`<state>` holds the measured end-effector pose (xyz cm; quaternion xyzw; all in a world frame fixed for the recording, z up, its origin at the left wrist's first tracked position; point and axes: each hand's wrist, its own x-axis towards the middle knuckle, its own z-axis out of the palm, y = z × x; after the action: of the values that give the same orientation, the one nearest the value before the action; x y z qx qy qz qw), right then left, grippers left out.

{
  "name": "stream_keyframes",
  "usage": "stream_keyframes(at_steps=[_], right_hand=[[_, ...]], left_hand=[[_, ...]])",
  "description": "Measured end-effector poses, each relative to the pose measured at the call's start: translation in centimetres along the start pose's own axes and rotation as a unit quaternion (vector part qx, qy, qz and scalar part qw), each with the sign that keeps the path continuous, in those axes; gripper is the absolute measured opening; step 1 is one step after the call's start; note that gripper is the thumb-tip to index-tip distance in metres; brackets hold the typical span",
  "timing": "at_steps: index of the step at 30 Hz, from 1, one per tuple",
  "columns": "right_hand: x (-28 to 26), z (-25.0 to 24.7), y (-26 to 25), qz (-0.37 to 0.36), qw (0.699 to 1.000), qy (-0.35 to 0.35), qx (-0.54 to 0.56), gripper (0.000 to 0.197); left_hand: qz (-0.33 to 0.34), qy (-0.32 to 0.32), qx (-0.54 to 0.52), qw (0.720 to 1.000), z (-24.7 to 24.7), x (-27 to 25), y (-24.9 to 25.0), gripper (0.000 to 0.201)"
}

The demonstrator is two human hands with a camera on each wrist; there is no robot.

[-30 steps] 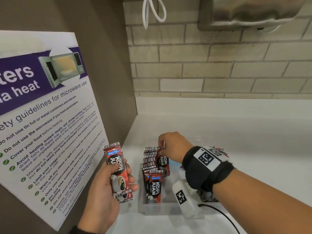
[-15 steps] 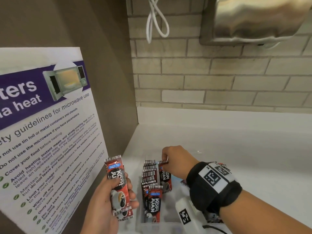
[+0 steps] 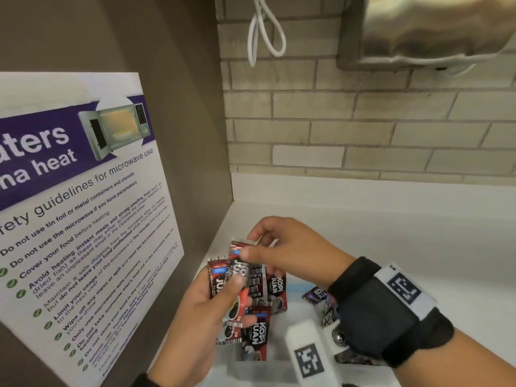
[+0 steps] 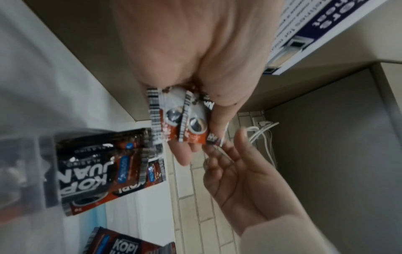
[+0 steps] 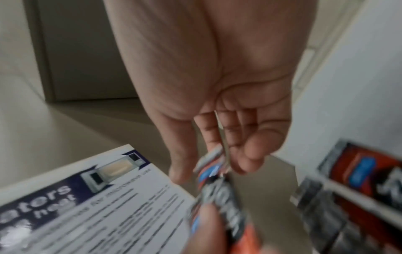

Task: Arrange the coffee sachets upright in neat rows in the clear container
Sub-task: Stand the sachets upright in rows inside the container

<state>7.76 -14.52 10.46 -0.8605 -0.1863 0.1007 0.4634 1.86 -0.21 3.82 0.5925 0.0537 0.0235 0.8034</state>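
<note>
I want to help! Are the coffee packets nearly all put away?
Partly. One row already stands upright in the clear box. The left hand holds a few packets, and the right hand pinches the next one. Loose packets still lie in the box.

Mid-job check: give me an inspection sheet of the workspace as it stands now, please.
Surface: white counter, in a corner.
Job's things: clear container with upright sachets; loose sachets lying at its right side.
Clutter: nothing seen.
Grips: left hand holds a small stack of sachets; right hand pinches the top of the front sachet.
Cables: white cable looped on the brick wall.
Surroundings: microwave safety poster at left; steel dispenser above.
</note>
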Motion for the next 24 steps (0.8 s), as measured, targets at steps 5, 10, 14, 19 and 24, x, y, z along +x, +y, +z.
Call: stream_keyframes(at_steps=[5,10,14,19,24], right_hand=[[-0.2,0.5,0.5,0.008,0.999,-0.026,0.044,0.013],[-0.4,-1.7,0.4,0.024,0.997,0.047,0.048,0.010],[-0.4,-3.4,0.8,0.007,0.983,0.124,-0.135,0.006],[0.5,-0.6,3.0,0.066,0.968,0.042,-0.239,0.012],[1.5,1.1,4.3,0.095,0.961,0.010,-0.261,0.016]], left_hand=[[0.014,-0.048,0.021,0.999,0.9,-0.4,0.2,0.031],[-0.003,0.013,-0.005,1.000,-0.4,-0.3,0.1,0.026],[0.011,0.044,-0.050,0.998,-1.5,-0.2,0.6,0.017],[0.013,0.042,-0.063,0.997,-2.1,-0.3,0.4,0.020],[0.005,0.048,-0.062,0.997,-2.5,-0.6,0.0,0.021]])
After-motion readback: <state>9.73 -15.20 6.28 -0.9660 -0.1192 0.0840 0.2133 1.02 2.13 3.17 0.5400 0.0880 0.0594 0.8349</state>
